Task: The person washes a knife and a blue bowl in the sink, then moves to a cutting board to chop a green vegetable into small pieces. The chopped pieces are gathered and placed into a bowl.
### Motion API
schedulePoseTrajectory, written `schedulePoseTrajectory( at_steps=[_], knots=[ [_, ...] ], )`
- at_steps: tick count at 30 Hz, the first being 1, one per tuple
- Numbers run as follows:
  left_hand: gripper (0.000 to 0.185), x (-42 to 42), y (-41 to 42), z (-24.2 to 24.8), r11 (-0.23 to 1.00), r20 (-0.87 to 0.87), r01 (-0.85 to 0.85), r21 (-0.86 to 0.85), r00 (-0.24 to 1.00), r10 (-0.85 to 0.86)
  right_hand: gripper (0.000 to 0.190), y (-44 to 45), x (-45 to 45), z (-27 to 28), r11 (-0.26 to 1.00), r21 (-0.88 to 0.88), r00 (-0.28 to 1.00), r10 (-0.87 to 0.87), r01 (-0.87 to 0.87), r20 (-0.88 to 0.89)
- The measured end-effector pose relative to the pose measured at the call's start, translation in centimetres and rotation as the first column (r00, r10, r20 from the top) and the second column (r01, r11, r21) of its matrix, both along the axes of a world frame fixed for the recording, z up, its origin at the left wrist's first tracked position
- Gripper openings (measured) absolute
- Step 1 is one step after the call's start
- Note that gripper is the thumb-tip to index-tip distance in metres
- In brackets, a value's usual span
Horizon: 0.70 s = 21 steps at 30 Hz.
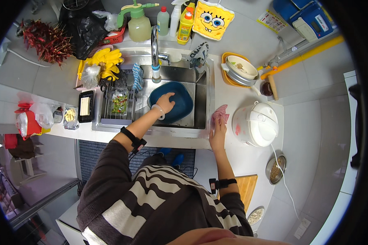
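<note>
My left hand [166,103] hangs over a dark blue plastic basin [182,105], its fingers a little apart with nothing visible in them. The basin sits in a stainless steel sink [201,107] under the chrome faucet [155,46]. To the right of the sink, my right hand [218,134] has its fingers on a crumpled pink cloth [220,113] lying on the white counter. A drying rack [105,107] fills the sink's left part, with cut red and green peppers [119,103] in a clear container on it.
A white rice cooker [257,124] stands right of the cloth, its cord trailing along the counter. Stacked bowls [242,67] rest in a yellow basket behind it. A wooden cutting board [248,190] lies near my right forearm. Several bottles [162,23] line the back ledge.
</note>
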<state>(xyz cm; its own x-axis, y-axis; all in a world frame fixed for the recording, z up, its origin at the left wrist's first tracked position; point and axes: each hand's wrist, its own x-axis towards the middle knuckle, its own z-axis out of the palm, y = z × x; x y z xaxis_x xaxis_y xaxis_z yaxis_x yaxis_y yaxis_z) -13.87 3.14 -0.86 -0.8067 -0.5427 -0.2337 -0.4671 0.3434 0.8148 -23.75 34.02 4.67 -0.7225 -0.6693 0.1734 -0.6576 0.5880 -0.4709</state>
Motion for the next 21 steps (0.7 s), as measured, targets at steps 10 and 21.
schedulePoseTrajectory(
  at_steps=[10,21],
  knots=[
    [0.031,7.6,-2.2,-0.6,0.998,0.01,0.03,0.053,0.999,-0.031,0.04,6.5,3.9,4.0,0.968,-0.231,0.917,-0.001,0.101,0.399],
    [0.028,10.4,-0.9,6.8,0.999,-0.024,-0.03,0.027,0.999,0.03,0.032,12.2,7.6,8.2,0.964,-0.254,0.916,0.032,0.077,0.4]
  ],
)
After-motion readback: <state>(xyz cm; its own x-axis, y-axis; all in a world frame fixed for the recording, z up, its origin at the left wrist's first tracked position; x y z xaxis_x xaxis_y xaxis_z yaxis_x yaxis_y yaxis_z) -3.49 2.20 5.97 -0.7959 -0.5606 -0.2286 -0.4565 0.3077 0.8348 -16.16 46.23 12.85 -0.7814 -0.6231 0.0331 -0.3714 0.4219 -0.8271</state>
